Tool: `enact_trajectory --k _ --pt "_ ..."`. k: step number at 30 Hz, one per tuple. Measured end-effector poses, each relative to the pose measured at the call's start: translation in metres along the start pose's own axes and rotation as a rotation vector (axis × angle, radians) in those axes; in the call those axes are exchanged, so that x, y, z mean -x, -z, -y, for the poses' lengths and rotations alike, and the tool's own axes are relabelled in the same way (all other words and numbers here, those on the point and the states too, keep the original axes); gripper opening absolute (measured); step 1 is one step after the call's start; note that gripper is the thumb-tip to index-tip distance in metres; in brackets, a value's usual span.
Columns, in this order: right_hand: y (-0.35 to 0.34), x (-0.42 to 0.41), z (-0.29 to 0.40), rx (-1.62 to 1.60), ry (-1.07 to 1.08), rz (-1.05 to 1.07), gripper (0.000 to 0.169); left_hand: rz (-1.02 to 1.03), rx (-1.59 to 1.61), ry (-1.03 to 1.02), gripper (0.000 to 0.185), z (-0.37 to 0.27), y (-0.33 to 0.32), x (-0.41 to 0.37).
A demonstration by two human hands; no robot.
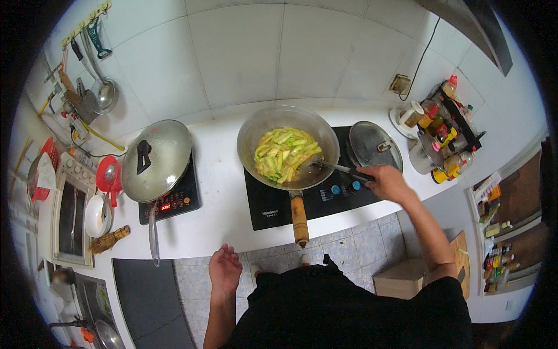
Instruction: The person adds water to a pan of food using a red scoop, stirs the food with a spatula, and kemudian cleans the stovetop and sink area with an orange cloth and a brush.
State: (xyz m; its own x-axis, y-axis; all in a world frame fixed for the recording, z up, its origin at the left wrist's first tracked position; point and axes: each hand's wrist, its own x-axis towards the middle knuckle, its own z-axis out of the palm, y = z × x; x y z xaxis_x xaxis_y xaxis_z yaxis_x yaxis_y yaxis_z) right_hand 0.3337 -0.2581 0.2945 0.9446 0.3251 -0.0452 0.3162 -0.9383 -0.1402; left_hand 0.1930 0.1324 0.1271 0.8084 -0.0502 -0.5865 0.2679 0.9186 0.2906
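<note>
My right hand point(387, 183) grips the dark handle of a metal spatula point(333, 165), whose blade is in a wok point(320, 176) at the edge of the food. Sliced green vegetable strips point(283, 152), in a yellowish coating, are heaped in the wok. Its wooden handle point(299, 216) points towards me, and the wok stands on a black two-zone cooktop point(270, 209). My left hand point(225, 267) hangs in front of the counter edge, palm up, with loosely curled fingers and nothing in it.
A lidded pan point(159, 161) stands on a lit induction cooker point(170, 205) at left, its handle overhanging the counter. A glass lid point(375, 146) lies right of the wok. Condiment bottles point(436, 126) crowd the right corner; bowls point(96, 218) and a brush point(109, 240) lie left.
</note>
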Motion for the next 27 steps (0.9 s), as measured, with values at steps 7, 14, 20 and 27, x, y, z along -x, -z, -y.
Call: enact_trajectory --k 7,14,20,27 --pt "-0.018 -0.02 -0.002 -0.218 0.047 -0.248 0.039 0.005 0.023 -0.031 0.011 -0.005 0.012 0.004" --pt "0.053 -0.006 -0.014 0.228 0.129 -0.134 0.042 -0.033 0.034 -0.043 0.012 -0.004 0.023 0.008" --pt "0.088 -0.011 -0.021 0.365 0.096 -0.028 0.038 -0.055 0.031 -0.049 0.011 -0.001 0.019 0.012" --pt "0.073 -0.06 -0.008 0.45 0.144 0.066 0.033 -0.026 0.028 -0.042 0.011 -0.002 0.016 0.01"
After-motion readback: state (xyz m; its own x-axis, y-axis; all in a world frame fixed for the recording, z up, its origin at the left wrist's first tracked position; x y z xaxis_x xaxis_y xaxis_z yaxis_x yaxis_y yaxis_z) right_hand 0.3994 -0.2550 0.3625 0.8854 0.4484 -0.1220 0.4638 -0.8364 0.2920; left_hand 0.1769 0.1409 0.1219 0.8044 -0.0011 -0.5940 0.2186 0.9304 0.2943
